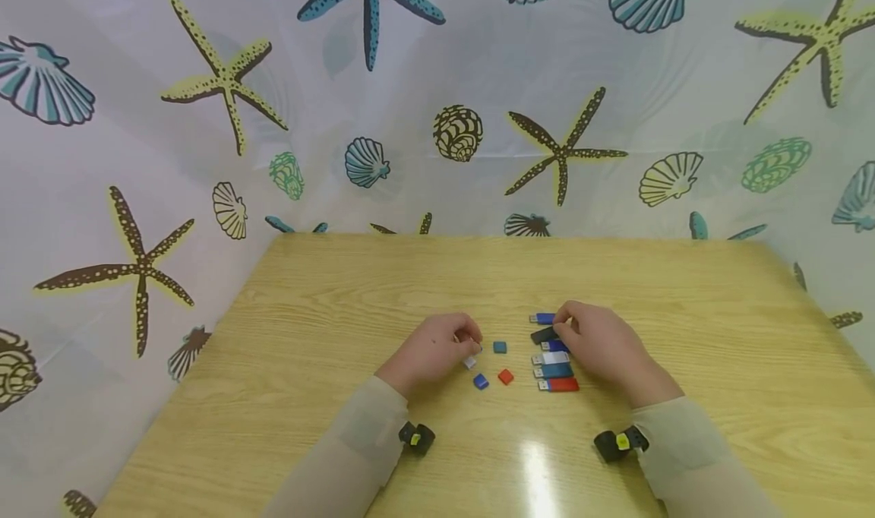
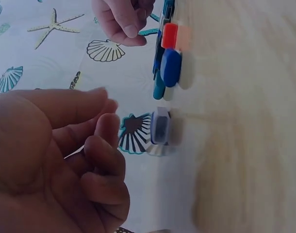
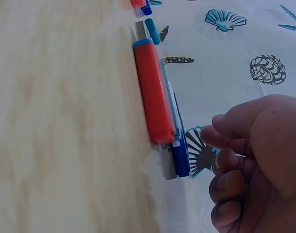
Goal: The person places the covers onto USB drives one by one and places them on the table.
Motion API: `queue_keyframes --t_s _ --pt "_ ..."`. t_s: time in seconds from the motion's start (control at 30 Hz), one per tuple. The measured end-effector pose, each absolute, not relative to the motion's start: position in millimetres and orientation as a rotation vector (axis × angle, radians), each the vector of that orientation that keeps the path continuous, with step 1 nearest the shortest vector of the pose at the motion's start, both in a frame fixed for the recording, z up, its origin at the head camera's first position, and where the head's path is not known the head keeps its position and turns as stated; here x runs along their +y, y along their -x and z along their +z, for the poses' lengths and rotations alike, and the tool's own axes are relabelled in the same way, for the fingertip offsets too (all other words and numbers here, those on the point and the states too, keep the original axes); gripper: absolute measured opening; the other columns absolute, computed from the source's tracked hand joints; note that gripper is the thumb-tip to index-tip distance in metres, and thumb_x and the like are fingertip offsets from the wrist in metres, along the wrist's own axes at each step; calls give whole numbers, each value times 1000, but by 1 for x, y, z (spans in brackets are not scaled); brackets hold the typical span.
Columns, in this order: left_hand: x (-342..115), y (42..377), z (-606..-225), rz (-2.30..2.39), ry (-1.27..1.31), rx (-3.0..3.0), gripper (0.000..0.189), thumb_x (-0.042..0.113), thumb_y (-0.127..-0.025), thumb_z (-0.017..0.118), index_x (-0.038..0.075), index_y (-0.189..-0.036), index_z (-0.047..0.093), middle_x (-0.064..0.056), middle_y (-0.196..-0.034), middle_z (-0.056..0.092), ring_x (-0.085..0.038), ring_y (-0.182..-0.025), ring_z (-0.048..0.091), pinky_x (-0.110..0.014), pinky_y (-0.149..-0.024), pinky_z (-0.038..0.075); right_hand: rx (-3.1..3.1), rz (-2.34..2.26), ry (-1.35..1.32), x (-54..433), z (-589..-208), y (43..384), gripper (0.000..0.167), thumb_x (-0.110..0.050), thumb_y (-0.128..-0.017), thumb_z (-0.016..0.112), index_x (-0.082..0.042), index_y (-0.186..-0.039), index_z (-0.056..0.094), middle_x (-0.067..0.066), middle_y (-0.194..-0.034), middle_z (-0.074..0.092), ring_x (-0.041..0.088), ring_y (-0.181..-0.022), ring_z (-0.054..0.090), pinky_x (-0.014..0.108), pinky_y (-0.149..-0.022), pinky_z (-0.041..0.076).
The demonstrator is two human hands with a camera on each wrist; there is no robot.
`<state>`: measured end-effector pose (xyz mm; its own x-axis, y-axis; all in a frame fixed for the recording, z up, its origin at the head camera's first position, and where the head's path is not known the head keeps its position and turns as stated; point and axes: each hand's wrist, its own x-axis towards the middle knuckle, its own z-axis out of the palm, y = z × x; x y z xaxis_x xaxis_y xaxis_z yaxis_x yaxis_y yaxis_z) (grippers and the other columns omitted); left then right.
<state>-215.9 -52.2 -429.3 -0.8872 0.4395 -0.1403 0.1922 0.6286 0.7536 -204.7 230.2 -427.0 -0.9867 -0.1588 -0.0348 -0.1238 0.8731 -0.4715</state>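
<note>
- Bringing its thumb and fingertips close together, the right hand (image 1: pixel 601 347) meets the right end of a slim, dark black USB stick (image 1: pixel 543 336); whether this grip pinches it, I cannot tell.
- Curled loosely, the left hand (image 1: pixel 434 351) shows nothing in its grip; just beside its fingertips lies a small white plastic cap (image 1: pixel 469 362), with a half-hidden bluish piece (image 1: pixel 480 348) too covered to identify.
- Between the hands sit a teal square cap (image 1: pixel 500 347), a red one (image 1: pixel 506 377) and a rounded blue one (image 1: pixel 481 381), all apart.
- Five sticks show bare plugs pointing left: blue (image 1: pixel 544 318) beyond the black one, then dark blue (image 1: pixel 557 346), white (image 1: pixel 555 358), teal (image 1: pixel 557 371) and red (image 1: pixel 563 385) on the near side.
- Judging by this, those five are uncapped and lined up; the black stick, tilted and showing no plug, seems the one left to deal with.
- Smooth plastic bodies, flat and oblong, contrast with silvery metal plugs.
- Underneath, the pale surface (image 1: pixel 342 305) has wavy wood grain; behind hangs creased white cloth (image 1: pixel 410 108) printed with starfish and shells.
</note>
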Motion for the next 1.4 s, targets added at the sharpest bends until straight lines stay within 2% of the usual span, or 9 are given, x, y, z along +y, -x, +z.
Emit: queue_keyframes --t_s 0.1,0.3,0.6,0.87,0.97,1.1,1.23,1.4 --pt "-50 213 -426 992 -571 2583 2 25 -97 69 23 -96 68 7 -87 62 -14 -79 56 -32 -72 47 2966 -737 220 230 -426 205 16 -25 -103 58 -14 -110 65 2 -71 52 20 -63 49 35 -59 39" --pt "-46 206 -424 753 -656 2636 12 31 -91 75 27 -86 65 10 -77 61 -11 -71 54 -30 -67 45 2959 -733 226 229 -426 206 17 -25 -103 58 -13 -112 65 2 -73 53 20 -65 49 35 -60 40" --pt "-42 203 -425 579 -707 2652 14 31 -90 78 26 -86 65 13 -80 61 -10 -74 55 -30 -70 46 2946 -770 243 229 -426 206 17 -25 -103 58 -12 -112 65 2 -74 53 19 -66 49 35 -60 40" --pt "-40 202 -425 567 -746 2621 14 23 -90 78 22 -87 64 11 -82 60 -11 -75 55 -30 -72 46 2953 -810 274 229 -425 205 16 -22 -103 58 -11 -112 66 3 -75 52 20 -68 49 36 -62 40" --pt "-40 202 -425 567 -757 2602 14 20 -91 77 21 -89 63 9 -82 60 -11 -75 55 -29 -72 47 2977 -807 299 229 -426 206 17 -20 -102 58 -10 -113 67 4 -85 58 21 -75 52 39 -68 45" --pt "-40 203 -427 549 -766 2608 11 20 -93 73 20 -91 63 8 -81 60 -11 -74 55 -28 -70 46 3013 -795 328 228 -428 206 21 -20 -102 59 -8 -116 69 8 -108 63 27 -92 59 50 -84 51" --pt "-41 203 -427 581 -770 2633 8 22 -94 70 20 -92 62 8 -82 59 -11 -74 55 -28 -69 46 3065 -739 394 227 -432 207 29 -19 -102 59 -4 -125 67 15 -123 62 37 -113 57 58 -98 44" --pt "-42 202 -424 673 -755 2639 7 22 -95 67 22 -91 62 9 -83 60 -11 -75 55 -29 -70 47 3086 -614 504 225 -434 207 42 -19 -101 60 -2 -139 59 20 -139 56 46 -127 46 60 -105 37"
